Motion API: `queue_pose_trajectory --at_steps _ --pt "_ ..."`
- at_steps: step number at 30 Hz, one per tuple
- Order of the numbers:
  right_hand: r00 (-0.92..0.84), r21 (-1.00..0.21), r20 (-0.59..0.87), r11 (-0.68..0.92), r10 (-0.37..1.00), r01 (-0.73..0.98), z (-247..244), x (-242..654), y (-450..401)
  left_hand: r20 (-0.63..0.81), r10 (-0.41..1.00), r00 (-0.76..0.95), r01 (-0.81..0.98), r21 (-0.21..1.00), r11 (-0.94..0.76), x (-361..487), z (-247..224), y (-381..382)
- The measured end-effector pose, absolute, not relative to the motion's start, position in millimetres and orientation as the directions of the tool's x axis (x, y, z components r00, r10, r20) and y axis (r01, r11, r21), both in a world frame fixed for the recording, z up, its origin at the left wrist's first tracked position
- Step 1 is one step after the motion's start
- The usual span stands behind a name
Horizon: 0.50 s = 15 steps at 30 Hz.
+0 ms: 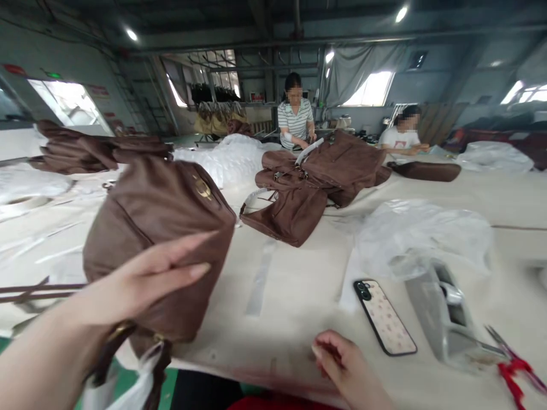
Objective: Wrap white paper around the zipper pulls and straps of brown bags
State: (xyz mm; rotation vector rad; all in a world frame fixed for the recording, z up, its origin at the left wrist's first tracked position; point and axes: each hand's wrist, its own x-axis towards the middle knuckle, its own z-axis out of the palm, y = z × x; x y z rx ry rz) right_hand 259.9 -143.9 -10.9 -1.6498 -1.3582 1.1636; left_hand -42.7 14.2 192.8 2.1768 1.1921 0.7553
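Note:
A brown handbag with a brass-coloured clasp stands tilted at the table's left front. My left hand lies against its near side, fingers stretched out and thumb apart. The bag's strap, partly wrapped in white material, hangs past the table edge below my wrist. My right hand rests low over the front of the table with its fingers curled and the thumb close to them. Whatever may be between those fingertips is hidden. A phone with a patterned back lies just right of that hand.
More brown bags are heaped mid-table, and another brown pile lies far left. Right of the phone are a grey holder, red-handled scissors and clear plastic. Two people work across the table.

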Motion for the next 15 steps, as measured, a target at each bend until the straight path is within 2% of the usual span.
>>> queue_pose_trajectory --at_steps 3,5,7,9,11,15 --pt "0.255 -0.808 -0.066 -0.202 0.965 0.554 -10.6 278.9 -138.7 0.008 0.678 0.735 0.483 0.695 -0.532 7.7 139.2 16.1" --pt "0.371 -0.657 0.047 -0.251 0.927 0.711 -10.5 293.1 -132.7 -0.101 0.667 0.738 0.564 0.635 -0.528 35.2 94.5 7.2" --pt "0.422 -0.471 0.134 -0.317 0.897 0.823 -11.5 304.2 -125.3 -0.235 0.658 0.716 0.67 0.496 -0.552 55.2 57.6 -6.6" --pt "0.417 -0.321 0.176 -0.349 0.892 0.881 -13.6 310.3 -118.0 -0.286 0.645 0.708 0.701 0.387 -0.599 67.7 37.5 -20.8" --pt "0.379 -0.233 0.185 -0.334 0.907 0.913 -16.2 312.8 -112.3 -0.303 0.634 0.711 0.702 0.343 -0.624 72.5 34.5 -33.5" --pt "0.314 -0.161 0.207 -0.285 0.927 0.945 -23.8 318.5 -110.2 -0.235 0.591 0.772 0.628 0.428 -0.65 62.0 53.3 -58.7"
